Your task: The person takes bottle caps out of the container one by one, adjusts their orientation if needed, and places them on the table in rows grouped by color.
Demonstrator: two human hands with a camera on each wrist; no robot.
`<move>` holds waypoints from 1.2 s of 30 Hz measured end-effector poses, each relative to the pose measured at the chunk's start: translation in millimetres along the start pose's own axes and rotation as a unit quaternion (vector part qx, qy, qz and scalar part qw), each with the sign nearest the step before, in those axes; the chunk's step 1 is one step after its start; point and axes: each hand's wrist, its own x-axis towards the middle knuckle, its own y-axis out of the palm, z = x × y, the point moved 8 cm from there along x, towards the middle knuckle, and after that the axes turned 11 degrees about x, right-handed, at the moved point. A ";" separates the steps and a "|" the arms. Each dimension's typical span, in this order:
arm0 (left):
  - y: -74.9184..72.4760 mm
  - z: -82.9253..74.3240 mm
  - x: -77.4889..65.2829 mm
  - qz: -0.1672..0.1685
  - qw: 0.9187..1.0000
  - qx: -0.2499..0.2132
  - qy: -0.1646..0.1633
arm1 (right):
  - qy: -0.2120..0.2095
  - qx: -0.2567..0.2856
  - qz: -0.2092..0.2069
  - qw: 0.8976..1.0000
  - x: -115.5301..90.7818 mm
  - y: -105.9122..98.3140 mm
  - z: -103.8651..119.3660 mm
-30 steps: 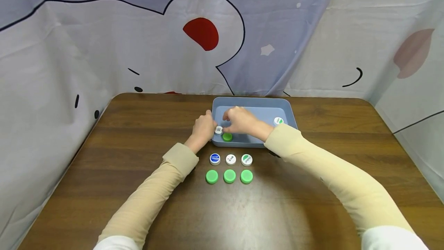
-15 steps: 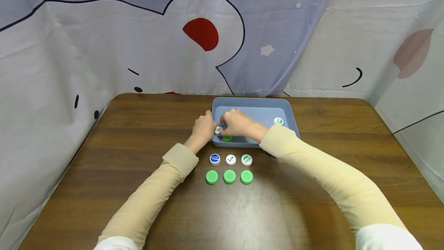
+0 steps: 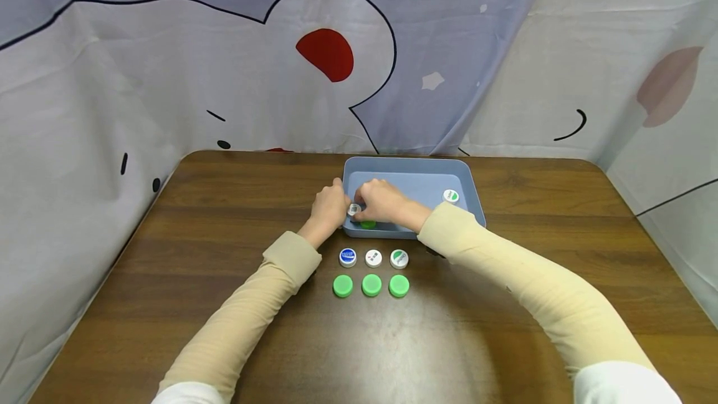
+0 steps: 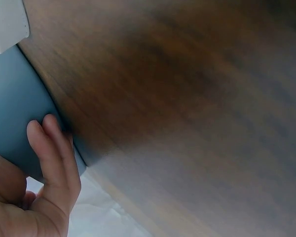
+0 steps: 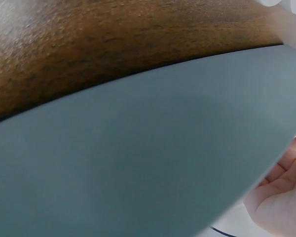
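My left hand (image 3: pixel 331 204) grips the left wall of a blue-grey tray (image 3: pixel 406 164). In the left wrist view the fingers (image 4: pixel 52 153) lie against the tray's outer side. Inside the tray, my right hand (image 3: pixel 383 201) reaches to the left end, its curled fingertips right at a white bottle cap (image 3: pixel 353 209). Whether they pinch it cannot be told. A green bottle cap (image 3: pixel 368 225) is partly covered by that hand. Another white-and-green cap (image 3: pixel 450 196) lies in the tray's right part. The right wrist view shows mostly the tray wall (image 5: pixel 163 148), which hides the fingertips.
In front of the tray, on the wooden table (image 3: pixel 269 341), are two rows of caps. The upper row has a blue-printed cap (image 3: pixel 348 257), a white cap (image 3: pixel 373 258) and a green-and-white cap (image 3: pixel 399 259). Three green caps (image 3: pixel 371 285) form the lower row. A printed curtain (image 3: pixel 224 80) hangs behind.
My right hand has shifted left and slightly down, closer to the white cap, and now covers more of the green cap. The left hand keeps its place on the tray.
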 end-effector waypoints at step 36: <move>2.3 0.1 1.3 0.013 1.000 -0.005 -0.008 | -0.008 0.022 -0.024 0.999 -4.0 -2.3 3.4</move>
